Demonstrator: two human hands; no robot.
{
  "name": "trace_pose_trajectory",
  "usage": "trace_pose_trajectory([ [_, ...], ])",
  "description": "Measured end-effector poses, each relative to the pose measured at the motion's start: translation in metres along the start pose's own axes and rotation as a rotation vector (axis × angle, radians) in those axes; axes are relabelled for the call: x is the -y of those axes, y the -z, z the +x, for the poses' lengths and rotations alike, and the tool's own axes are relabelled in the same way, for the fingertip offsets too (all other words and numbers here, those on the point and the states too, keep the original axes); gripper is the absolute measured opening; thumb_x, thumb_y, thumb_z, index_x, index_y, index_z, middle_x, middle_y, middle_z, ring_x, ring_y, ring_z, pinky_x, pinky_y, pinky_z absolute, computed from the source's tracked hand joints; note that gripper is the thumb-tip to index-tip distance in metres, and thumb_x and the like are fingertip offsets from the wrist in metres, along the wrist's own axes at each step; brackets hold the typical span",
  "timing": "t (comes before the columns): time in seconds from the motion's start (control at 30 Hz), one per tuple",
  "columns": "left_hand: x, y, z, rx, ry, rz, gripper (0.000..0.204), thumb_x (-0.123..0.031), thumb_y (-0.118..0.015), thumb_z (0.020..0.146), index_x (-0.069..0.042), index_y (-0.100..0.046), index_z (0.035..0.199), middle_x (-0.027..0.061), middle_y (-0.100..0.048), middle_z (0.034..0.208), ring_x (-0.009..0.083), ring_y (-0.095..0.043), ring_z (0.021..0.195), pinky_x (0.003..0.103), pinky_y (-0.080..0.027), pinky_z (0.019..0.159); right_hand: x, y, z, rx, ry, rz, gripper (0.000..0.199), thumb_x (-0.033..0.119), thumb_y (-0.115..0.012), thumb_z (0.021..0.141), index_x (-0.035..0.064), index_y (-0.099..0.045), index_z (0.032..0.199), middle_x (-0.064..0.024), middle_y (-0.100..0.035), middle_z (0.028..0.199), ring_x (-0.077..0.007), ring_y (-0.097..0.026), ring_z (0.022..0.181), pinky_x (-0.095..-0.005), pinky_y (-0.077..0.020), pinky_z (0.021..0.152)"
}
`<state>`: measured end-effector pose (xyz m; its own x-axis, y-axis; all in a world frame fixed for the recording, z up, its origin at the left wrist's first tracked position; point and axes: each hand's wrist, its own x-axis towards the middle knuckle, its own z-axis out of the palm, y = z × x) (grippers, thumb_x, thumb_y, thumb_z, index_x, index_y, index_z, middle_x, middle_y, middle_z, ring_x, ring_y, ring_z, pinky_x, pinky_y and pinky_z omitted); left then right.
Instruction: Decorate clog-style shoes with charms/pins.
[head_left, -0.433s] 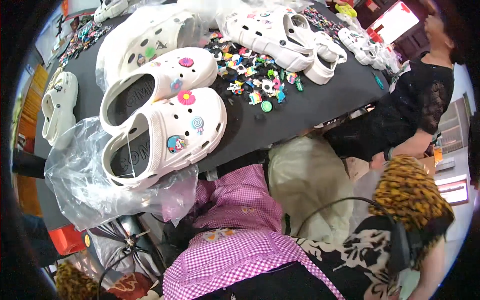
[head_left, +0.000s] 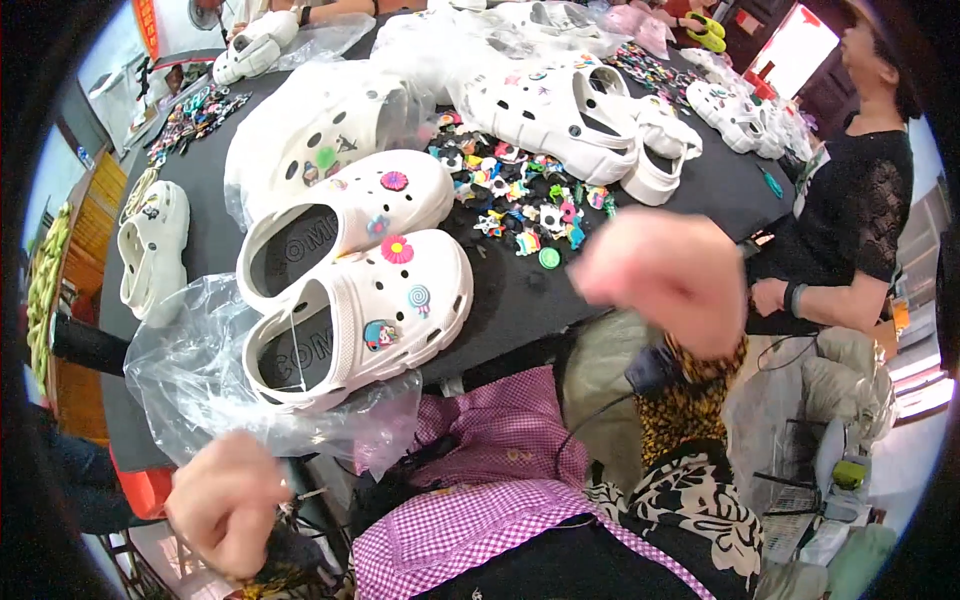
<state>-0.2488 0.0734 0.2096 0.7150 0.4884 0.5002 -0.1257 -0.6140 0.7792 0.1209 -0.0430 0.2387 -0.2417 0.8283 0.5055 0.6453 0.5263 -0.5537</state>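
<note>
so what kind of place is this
Probably a small workshop for decorating clogs: a pair of white clogs bearing colourful charms, a heap of loose charms beside it on a dark table, and another white clog behind in clear plastic.

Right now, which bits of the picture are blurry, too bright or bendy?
Head view: your left hand and right hand are smeared, while the front white clog looks sharper; head view: the bright panel at upper right glares nearly white; head view: the dark table bends along its left edge, and black corners ring the picture.
</note>
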Motion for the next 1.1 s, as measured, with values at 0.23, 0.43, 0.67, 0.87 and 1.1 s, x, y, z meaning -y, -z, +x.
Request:
trace_pose_trajectory([
  [0.23, 0.046, -0.065, 0.042, -0.151, 0.114, 0.466, 0.019, 0.002, -0.063, 0.079, 0.005, -0.059, 0.098, 0.0149, -0.062, 0.087, 0.0249, -0.061, 0.078, 0.033, -0.048, 0.069, -0.129, -0.025, 0.018, -0.049, -0.285, -0.244, 0.021, 0.009, -0.058, 0.086, -0.0023, -0.064, 0.102, -0.0151, -0.066, 0.092, -0.0247, -0.064, 0.082, -0.0321, -0.0499, 0.075],
  [0.43, 0.056, -0.072, 0.049, -0.182, 0.486, 0.319, 0.028, -0.015, -0.072, 0.081, 0.003, -0.057, 0.096, 0.0126, -0.059, 0.076, 0.0274, -0.059, 0.071, 0.034, -0.047, 0.067, -0.158, -0.030, 0.014, -0.029, -0.427, -0.223, 0.020, 0.008, -0.058, 0.085, -0.0017, -0.065, 0.101, -0.0146, -0.066, 0.091, -0.0253, -0.064, 0.085, -0.0320, -0.0497, 0.076],
  [0.67, 0.072, -0.073, 0.052, -0.035, 0.369, 0.515, 0.036, -0.022, -0.075, 0.077, 0.002, -0.047, 0.074, 0.0146, -0.043, 0.063, 0.0329, -0.045, 0.059, 0.040, -0.035, 0.055, -0.169, -0.032, 0.002, 0.053, -0.441, -0.270, 0.017, 0.009, -0.061, 0.085, -0.0009, -0.065, 0.099, -0.0125, -0.067, 0.087, -0.0221, -0.065, 0.079, -0.0308, -0.0500, 0.071],
  [0.87, 0.080, -0.074, 0.046, -0.069, 0.357, 0.456, 0.040, -0.022, -0.073, 0.078, 0.000, -0.041, 0.070, 0.0133, -0.039, 0.062, 0.0315, -0.040, 0.057, 0.038, -0.032, 0.054, -0.161, -0.035, 0.003, 0.107, -0.546, -0.228, 0.018, 0.015, -0.064, 0.079, 0.0022, -0.066, 0.092, -0.0159, -0.066, 0.083, -0.0323, -0.063, 0.078, -0.0394, -0.0496, 0.071],
  [1.1, 0.081, -0.074, 0.046, -0.097, 0.307, 0.414, 0.037, -0.021, -0.072, 0.080, 0.000, -0.043, 0.070, 0.0124, -0.040, 0.062, 0.0304, -0.040, 0.057, 0.038, -0.032, 0.054, -0.163, -0.044, 0.001, 0.277, -0.414, -0.478, 0.018, 0.015, -0.066, 0.077, 0.0038, -0.062, 0.092, -0.0126, -0.064, 0.089, -0.0315, -0.062, 0.087, -0.0426, -0.0466, 0.078],
])
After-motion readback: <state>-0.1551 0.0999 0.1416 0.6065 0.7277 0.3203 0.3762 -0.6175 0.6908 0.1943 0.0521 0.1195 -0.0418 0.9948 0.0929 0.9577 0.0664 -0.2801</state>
